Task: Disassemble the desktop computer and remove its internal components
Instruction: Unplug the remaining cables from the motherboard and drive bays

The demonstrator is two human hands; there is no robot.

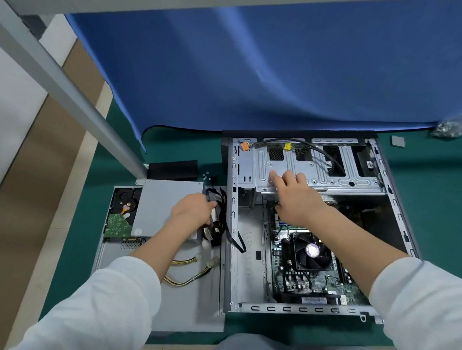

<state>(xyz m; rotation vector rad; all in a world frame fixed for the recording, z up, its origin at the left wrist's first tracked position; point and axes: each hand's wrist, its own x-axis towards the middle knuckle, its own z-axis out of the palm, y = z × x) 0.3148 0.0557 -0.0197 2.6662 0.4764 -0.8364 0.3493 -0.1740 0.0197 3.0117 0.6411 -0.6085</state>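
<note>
The open desktop case (397, 203) lies on its side on the green mat, with the motherboard (323, 285) and its black CPU fan (313, 251) inside. My right hand (294, 195) lies with straight fingers on the metal drive cage (333, 176) at the case's top. To the left, the grey power supply (164, 205) and a hard drive (120, 216) sit on the removed side panel (187, 308). My left hand (194, 209) grips the black cable bundle (216, 228) beside the power supply.
Yellow-black power leads (190, 270) trail across the panel. A black block (173, 168) and loose screws (206, 176) lie behind the power supply. A bag of screws (452, 127) and a small grey square (398, 141) sit far right. Blue cloth (258, 75) hangs behind; a metal leg (66, 86) slants at left.
</note>
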